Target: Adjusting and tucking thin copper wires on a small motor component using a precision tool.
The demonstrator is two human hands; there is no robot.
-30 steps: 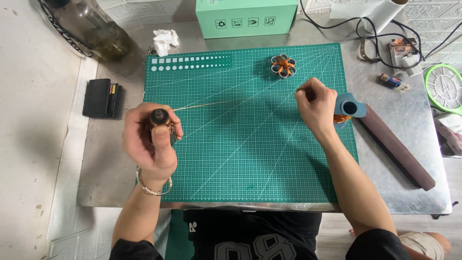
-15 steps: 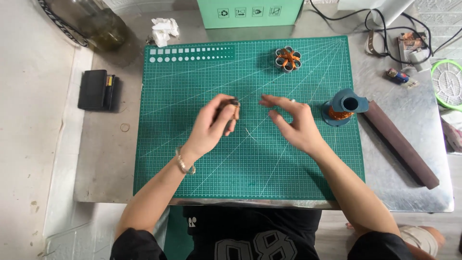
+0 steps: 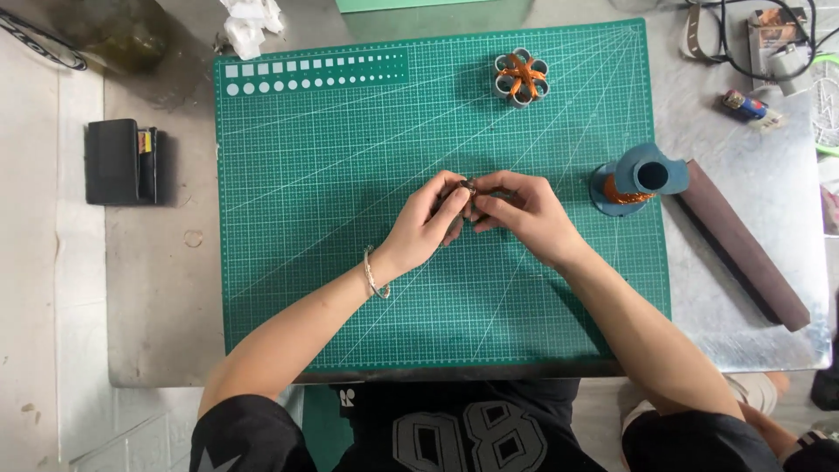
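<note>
Both hands meet over the middle of the green cutting mat. My left hand pinches a small dark round part, mostly hidden by fingers. My right hand closes on the same part from the right, fingertips touching it. A thin copper wire cannot be made out clearly here. A blue spool of copper wire stands at the mat's right edge, just right of my right hand. A finished flower-shaped ring of grey tubes bound with copper wire lies at the mat's far side.
A long dark brown bar lies on the metal table, right of the spool. A black wallet sits left of the mat. Crumpled white paper, cables and a small battery-like item are at the back.
My hands were far apart with a wire stretched between them; they have come together at the mat's centre, both now gripping the small dark part. The camera view has also moved closer.
</note>
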